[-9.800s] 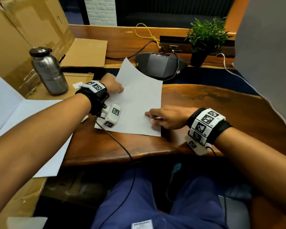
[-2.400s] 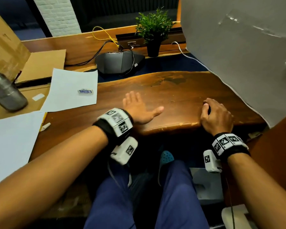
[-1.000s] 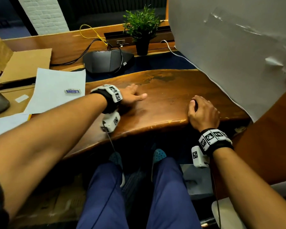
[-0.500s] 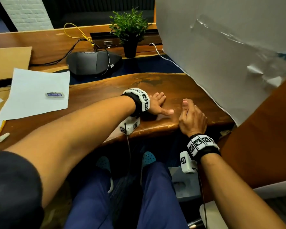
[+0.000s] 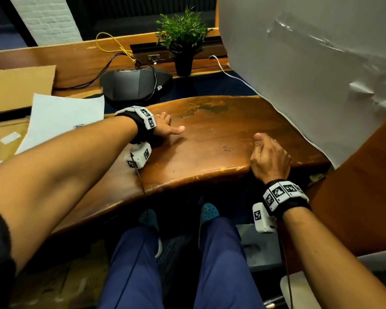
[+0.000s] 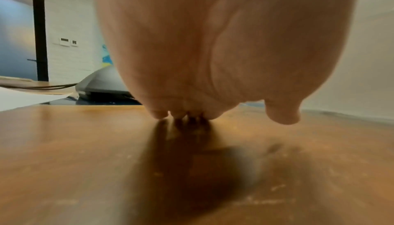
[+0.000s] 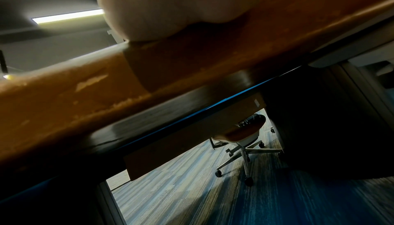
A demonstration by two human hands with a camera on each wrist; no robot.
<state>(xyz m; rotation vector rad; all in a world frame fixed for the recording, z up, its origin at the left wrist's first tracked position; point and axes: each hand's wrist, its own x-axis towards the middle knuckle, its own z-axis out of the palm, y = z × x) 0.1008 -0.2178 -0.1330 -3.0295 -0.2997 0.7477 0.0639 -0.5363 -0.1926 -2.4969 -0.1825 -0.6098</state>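
Observation:
My left hand (image 5: 165,128) lies flat on the wooden table (image 5: 210,170), thumb stretched out to the right. In the left wrist view its fingertips (image 6: 181,114) touch the table top (image 6: 85,144) and it holds nothing. My right hand (image 5: 267,157) rests on its edge near the table's front rim. Its fingers are curled under and the thumb points away from me. Nothing shows inside it. A few small crumbs (image 5: 226,149) lie between the two hands. The right wrist view shows only the heel of the hand (image 7: 181,9) on the table edge (image 7: 64,93).
A white sheet of paper (image 5: 60,112) lies at the left. Behind it are a black speakerphone (image 5: 136,85) with cables and a potted plant (image 5: 183,41). A large white board (image 5: 310,74) leans over the table's right end. Cardboard (image 5: 16,85) is at the far left.
Half a second ago my left hand was right beside the right hand; it has since drawn back to the left across the table. The right hand has stayed put.

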